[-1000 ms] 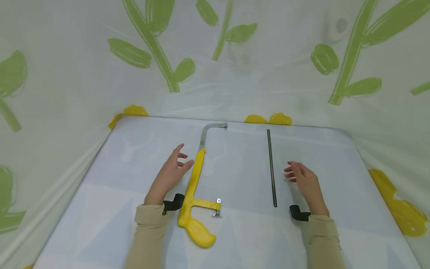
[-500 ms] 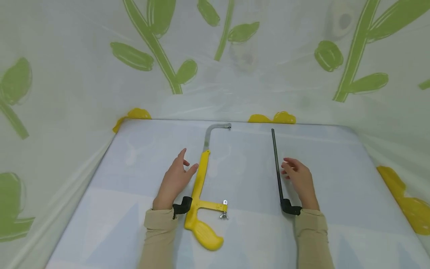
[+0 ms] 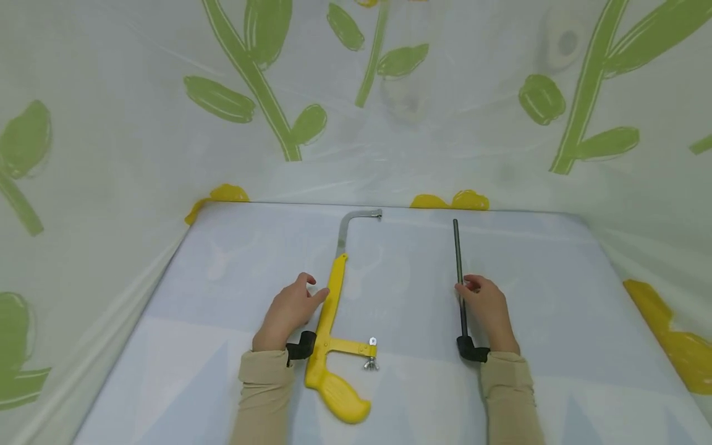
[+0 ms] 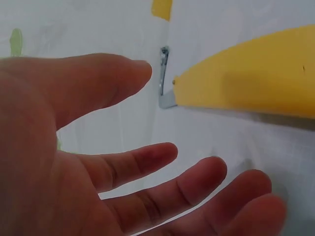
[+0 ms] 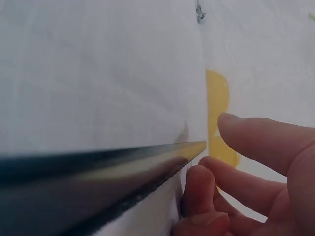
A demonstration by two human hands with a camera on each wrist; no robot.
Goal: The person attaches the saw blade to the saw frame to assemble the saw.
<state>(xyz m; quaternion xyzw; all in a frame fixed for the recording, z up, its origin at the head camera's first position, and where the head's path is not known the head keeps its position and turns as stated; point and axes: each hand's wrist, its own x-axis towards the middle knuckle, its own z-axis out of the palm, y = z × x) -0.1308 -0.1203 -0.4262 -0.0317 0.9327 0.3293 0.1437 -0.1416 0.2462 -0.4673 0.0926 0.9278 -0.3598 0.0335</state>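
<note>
A yellow hacksaw frame (image 3: pixel 333 296) lies on the white-covered table, with its grey bent end (image 3: pixel 342 235) at the far side and its handle (image 3: pixel 342 398) toward me. No blade is mounted in it. My left hand (image 3: pixel 289 314) hovers at the frame's left side, fingers relaxed and apart, thumb close to the yellow bar. To the right lies a dark hacksaw blade (image 3: pixel 458 250), its toothed edge (image 5: pixel 133 196) showing in the right wrist view. My right hand (image 3: pixel 489 314) is at the blade's right side, fingertips right by it, thumb apart from it and nothing gripped.
A wing nut (image 3: pixel 371 364) sits on the frame's short arm. Black wrist-camera mounts (image 3: pixel 301 346) stick out from both wrists; the right one overlaps the blade's near end. A white curtain (image 3: pixel 445 142) with green leaves and yellow shapes borders the table (image 3: pixel 406 395).
My right hand has moved left to the blade, its fingertips now overlapping it. The left hand has lowered slightly toward me beside the frame, fingers more bent. Frame and blade lie in place.
</note>
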